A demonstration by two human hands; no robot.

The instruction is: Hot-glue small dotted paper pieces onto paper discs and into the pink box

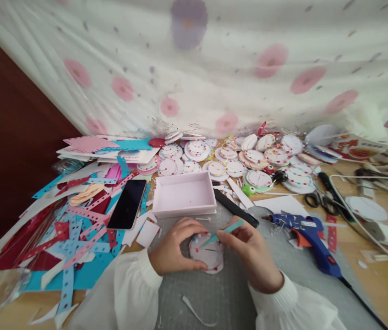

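My left hand [178,247] curves around the left side of a small round white paper piece [210,256], thumb at its lower edge and fingers at its top. Red and blue dots run around the rim of this piece, and a thin dark line crosses its middle. Pinched in my right hand [248,250] are teal tweezers [232,226], their tips over the upper part of the disc. Both hands work above a grey cutting mat [228,302]. A curled white paper strip [195,311] lies nearer to me.
Behind the hands stands a pale pink box [184,211]. A phone [127,204] and punched paper strips [73,233] lie left. To the right are a blue glue gun [312,236] and black scissors [320,201]. Several decorated paper discs [197,150] line the back.
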